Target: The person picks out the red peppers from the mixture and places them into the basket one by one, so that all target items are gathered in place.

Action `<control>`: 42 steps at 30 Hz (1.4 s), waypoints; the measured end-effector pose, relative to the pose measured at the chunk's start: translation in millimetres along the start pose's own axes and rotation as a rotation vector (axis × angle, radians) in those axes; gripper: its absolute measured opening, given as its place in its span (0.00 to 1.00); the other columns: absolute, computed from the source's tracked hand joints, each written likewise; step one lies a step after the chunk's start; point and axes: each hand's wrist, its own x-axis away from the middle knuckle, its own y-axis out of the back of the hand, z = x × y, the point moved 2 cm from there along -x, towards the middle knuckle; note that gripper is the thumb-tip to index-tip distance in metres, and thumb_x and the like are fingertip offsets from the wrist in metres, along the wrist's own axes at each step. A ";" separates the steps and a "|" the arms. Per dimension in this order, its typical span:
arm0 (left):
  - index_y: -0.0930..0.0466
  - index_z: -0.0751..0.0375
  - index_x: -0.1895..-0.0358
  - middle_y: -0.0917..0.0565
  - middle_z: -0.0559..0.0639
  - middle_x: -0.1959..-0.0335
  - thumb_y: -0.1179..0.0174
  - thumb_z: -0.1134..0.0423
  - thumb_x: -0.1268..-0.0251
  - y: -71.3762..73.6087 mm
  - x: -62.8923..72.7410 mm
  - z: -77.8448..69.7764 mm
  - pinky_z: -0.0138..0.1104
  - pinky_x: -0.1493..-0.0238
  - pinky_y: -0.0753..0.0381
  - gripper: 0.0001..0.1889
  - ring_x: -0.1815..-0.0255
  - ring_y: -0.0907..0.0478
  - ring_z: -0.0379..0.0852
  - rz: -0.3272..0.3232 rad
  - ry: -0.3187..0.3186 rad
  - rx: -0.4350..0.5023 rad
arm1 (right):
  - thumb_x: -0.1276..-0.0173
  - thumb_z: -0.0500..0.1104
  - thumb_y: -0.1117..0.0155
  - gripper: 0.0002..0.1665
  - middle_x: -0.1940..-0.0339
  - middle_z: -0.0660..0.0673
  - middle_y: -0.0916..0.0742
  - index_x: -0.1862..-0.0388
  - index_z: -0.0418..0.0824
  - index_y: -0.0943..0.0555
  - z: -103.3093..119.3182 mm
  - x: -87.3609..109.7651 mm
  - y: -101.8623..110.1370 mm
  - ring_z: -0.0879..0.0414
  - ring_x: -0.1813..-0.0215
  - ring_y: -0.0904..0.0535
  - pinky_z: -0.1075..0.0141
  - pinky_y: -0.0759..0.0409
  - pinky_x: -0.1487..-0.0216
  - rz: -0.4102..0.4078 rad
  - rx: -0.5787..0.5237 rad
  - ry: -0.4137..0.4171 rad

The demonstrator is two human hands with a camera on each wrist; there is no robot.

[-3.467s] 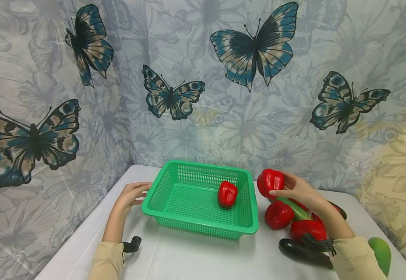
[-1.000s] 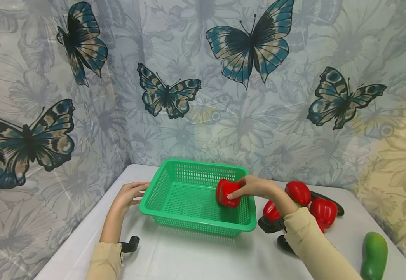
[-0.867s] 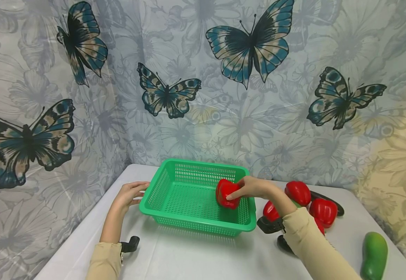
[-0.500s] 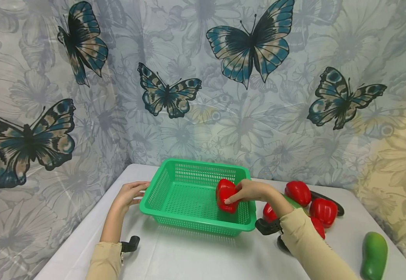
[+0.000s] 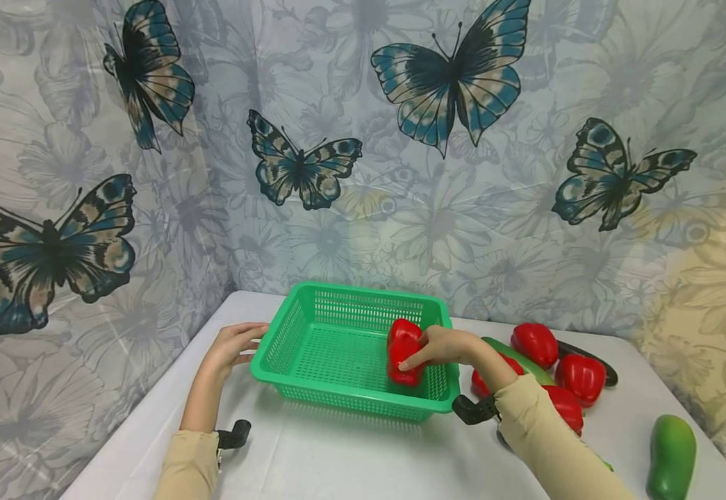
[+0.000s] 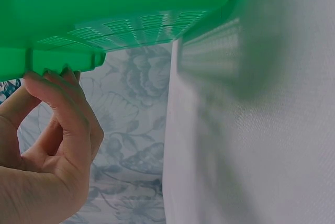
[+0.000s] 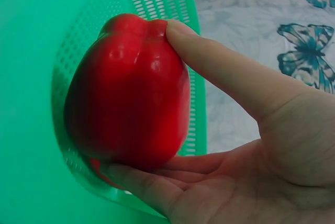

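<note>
My right hand (image 5: 449, 346) grips a red bell pepper (image 5: 405, 368) inside the green basket (image 5: 353, 396), near its right end. In the right wrist view the thumb presses one side of the bell pepper (image 7: 131, 93) and the fingers lie along the other. A second red bell pepper (image 5: 405, 328) sits just behind it, partly covered. On the basket's left side, my left hand (image 5: 233, 348) holds the rim with its fingertips. The left wrist view shows these bent fingers (image 6: 68, 109) right at the basket's edge (image 6: 57, 62).
Right of the basket lies a pile: several red bell peppers (image 5: 580, 380), a long green vegetable (image 5: 519, 357) and a dark, long vegetable (image 5: 590, 359). A green, mango-like fruit (image 5: 672, 455) lies farther right. Butterfly-patterned cloth (image 5: 438, 229) hangs behind the white table (image 5: 337, 458).
My right hand has brought a bell pepper from the right-hand pile into the basket, then shifted it slightly toward the front, beside the other one. The left hand stays at the rim.
</note>
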 end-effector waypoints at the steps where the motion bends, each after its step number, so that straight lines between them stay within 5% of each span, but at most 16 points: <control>1: 0.26 0.65 0.36 0.15 0.48 0.52 0.38 0.49 0.33 0.0 0.0 -0.3 0.34 0.57 0.14 0.29 0.63 0.17 0.36 -0.001 0.000 0.001 | 0.47 0.53 0.22 0.28 0.64 0.46 0.19 0.60 0.34 0.22 0.3 -0.3 -0.1 0.54 0.56 0.25 0.60 0.21 0.55 0.001 0.005 0.003; 21: 0.26 0.66 0.36 0.15 0.43 0.57 0.38 0.50 0.33 0.6 0.4 -1.2 0.33 0.58 0.14 0.29 0.63 0.17 0.36 0.007 -0.006 0.010 | 0.42 0.43 0.25 0.23 0.61 0.46 0.15 0.53 0.32 0.22 3.7 -7.4 -6.8 0.55 0.56 0.21 0.57 0.18 0.44 0.134 -0.114 0.029; 30: 0.25 0.65 0.36 0.15 0.48 0.52 0.38 0.49 0.33 0.3 0.5 -1.3 0.35 0.54 0.15 0.29 0.62 0.17 0.36 0.014 -0.001 -0.004 | 0.49 0.46 0.20 0.29 0.65 0.46 0.20 0.56 0.34 0.26 0.3 -9.6 -15.2 0.54 0.59 0.25 0.59 0.20 0.55 0.025 -0.013 -0.017; 42: 0.24 0.64 0.37 0.16 0.49 0.51 0.38 0.49 0.34 0.1 0.3 -1.3 0.35 0.55 0.14 0.28 0.61 0.17 0.36 0.002 0.007 -0.006 | 0.54 0.52 0.18 0.37 0.60 0.42 0.20 0.53 0.34 0.27 -1.4 -9.3 -23.9 0.50 0.54 0.25 0.51 0.17 0.51 -0.067 0.154 -0.060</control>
